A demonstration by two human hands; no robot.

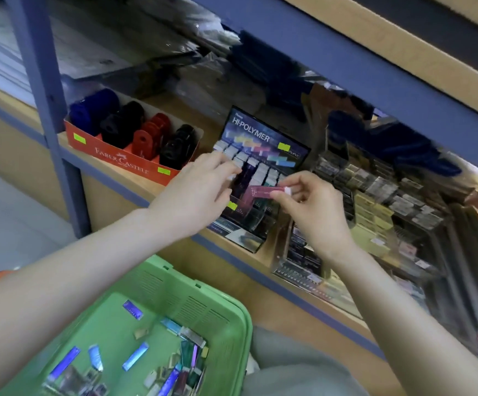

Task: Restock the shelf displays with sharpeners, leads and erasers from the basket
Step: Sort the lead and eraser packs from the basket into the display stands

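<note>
I find the right hand point(315, 205) just right of the view's centre. Its grip is narrow, with thumb and forefinger pinching the white-capped end of a maroon lead case point(260, 192). The case lies nearly level, its free end pointing towards 9 o'clock, in front of the lower rows of the HI-POLYMER display point(263, 138). The left hand point(195, 190) sits just left of centre, fingers reaching towards 1 o'clock onto the white-capped cases point(263, 170) racked in that display. Blur hides the fingertips, so I cannot tell whether this grip holds one. The display stands on the shelf point(117, 181) at centre. At 10 o'clock on the same shelf is an orange Faber-Castell tray point(123, 160) with sharpeners point(149, 138) upright in blue, black, red and black rows. At 3 o'clock from the display, stacked small boxes point(375, 207) fill the shelf; their labels are too blurred to read. The green basket point(240, 315) is at 7 o'clock, below the shelf edge. Loose lead cases point(135, 356) are scattered on its floor, mostly blue, with a denser heap towards its 4 o'clock corner.
</note>
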